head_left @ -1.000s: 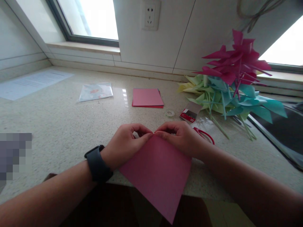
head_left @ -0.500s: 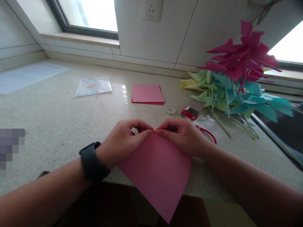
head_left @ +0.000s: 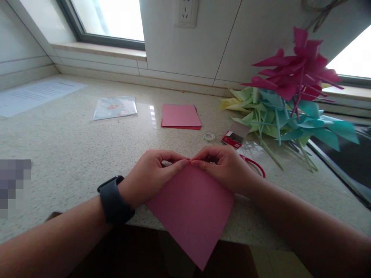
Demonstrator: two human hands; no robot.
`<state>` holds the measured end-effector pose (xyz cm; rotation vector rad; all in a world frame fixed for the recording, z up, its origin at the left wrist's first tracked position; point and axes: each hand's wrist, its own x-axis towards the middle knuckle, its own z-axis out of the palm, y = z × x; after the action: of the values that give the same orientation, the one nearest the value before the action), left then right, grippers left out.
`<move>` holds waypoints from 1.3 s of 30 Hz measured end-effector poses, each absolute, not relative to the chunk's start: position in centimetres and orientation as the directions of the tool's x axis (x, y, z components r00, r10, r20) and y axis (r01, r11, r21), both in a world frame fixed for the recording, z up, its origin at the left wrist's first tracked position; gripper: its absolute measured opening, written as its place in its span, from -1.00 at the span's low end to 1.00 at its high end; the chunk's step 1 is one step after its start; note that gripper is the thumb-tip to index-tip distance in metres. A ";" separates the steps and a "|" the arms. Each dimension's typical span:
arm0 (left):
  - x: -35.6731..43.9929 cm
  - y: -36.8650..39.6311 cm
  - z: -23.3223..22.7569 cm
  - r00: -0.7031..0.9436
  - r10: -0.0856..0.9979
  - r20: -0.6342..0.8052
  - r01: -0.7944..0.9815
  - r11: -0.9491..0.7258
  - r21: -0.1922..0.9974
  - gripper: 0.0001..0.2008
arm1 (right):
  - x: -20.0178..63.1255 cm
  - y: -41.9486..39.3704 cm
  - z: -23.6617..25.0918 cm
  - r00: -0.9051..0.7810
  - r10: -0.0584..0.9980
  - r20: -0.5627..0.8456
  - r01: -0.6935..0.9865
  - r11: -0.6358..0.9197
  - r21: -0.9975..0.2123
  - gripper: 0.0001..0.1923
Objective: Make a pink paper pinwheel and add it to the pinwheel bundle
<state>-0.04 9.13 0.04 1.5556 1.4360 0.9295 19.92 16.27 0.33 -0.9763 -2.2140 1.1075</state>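
A pink sheet of paper (head_left: 193, 208) hangs tilted from my fingers, one corner pointing down past the counter's front edge. My left hand (head_left: 155, 172), with a dark watch (head_left: 116, 199) on its wrist, pinches the paper's upper corner between thumb and fingers. Right beside it, my right hand (head_left: 222, 168) pinches the same corner, the fingertips of both hands meeting. What the fingertips do behind the paper is hidden. Red-handled scissors (head_left: 255, 164) lie partly covered by my right hand.
Behind my hands lie a stack of pink and red paper (head_left: 181, 116), a tape roll (head_left: 208, 136) and a small red box (head_left: 233, 138). Paper flowers in magenta (head_left: 301, 69) and turquoise (head_left: 321, 127) are piled at right. A clear packet (head_left: 115, 107) and printed sheet (head_left: 37, 94) lie left.
Both hands still pinch the paper's upper corner. The sheet's lower corner has swung slightly left and up; otherwise the view has barely shifted.
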 end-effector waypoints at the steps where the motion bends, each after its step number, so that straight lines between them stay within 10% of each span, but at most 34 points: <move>1: -0.1 9.2 0.0 0.080 0.997 0.000 0.418 -0.034 0.908 -0.75 | 19.9 16.3 0.4 -0.634 0.767 0.098 0.388 0.425 -0.818 -0.87; 39: -0.1 9.1 -0.1 0.030 0.999 -0.027 0.376 0.014 0.927 -0.77 | 20.0 16.7 0.4 -0.641 0.765 0.063 0.408 0.409 -0.816 -0.84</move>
<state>-0.12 9.09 -0.06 1.4856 1.4687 0.9606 20.04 16.70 0.36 -1.0021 -2.2398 1.1213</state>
